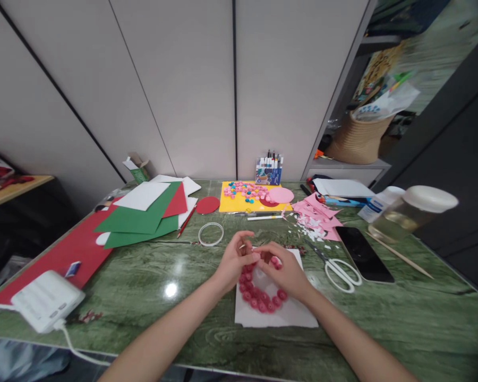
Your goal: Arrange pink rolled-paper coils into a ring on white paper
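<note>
The left hand [234, 260] and right hand [287, 273] meet fingertip to fingertip above the upper edge of a white sheet [287, 315]. Both are pinched shut. Whatever sits between the tips is too small to tell, perhaps one of the pink coils [263, 303], which lie in a curved row on the sheet just below and between the hands. Both forearms come in low from the near edge and angle toward each other, wrists bent slightly and knuckles up.

Scissors [338, 270] lie just right of the right hand, with a dark phone [362, 254] beside them and a wooden stick [402, 257] further out. A white tape ring [211, 234] sits just beyond the left hand.

The green table [382, 318] is bare to the near left and near right of the sheet (the only open stretches). Green and red papers [139, 220], a yellow board [231, 204] and pink scraps [316, 215] line the far side.
</note>
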`<state>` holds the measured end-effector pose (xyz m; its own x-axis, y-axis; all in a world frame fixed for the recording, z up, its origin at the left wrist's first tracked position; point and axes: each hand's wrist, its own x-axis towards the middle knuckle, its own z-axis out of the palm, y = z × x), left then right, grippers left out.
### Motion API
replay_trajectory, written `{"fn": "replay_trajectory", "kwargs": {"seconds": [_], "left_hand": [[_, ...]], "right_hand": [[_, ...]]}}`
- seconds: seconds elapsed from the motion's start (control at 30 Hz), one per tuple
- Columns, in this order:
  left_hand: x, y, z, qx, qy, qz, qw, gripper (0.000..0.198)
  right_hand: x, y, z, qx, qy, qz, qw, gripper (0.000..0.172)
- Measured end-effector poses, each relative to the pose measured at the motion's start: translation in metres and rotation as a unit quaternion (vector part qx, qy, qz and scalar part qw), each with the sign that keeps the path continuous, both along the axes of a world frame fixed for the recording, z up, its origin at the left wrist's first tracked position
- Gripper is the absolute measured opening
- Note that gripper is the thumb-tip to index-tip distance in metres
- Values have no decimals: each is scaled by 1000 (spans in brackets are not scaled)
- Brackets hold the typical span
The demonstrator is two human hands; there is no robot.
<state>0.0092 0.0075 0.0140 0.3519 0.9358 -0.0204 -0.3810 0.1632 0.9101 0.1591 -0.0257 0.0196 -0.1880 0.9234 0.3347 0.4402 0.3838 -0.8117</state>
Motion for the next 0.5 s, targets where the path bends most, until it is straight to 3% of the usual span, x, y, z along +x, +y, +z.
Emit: {"fn": "replay_trajectory", "kwargs": {"seconds": [0.3,0.5], "left_hand": [[3,-2,-1,-52,-8,6,999,44],[2,-1,-3,-104,-48,8,993,46]], "right_hand": [[1,2,-2,31,-2,-56,998,13],[0,1,-3,52,-23,-51,997,11]]}}
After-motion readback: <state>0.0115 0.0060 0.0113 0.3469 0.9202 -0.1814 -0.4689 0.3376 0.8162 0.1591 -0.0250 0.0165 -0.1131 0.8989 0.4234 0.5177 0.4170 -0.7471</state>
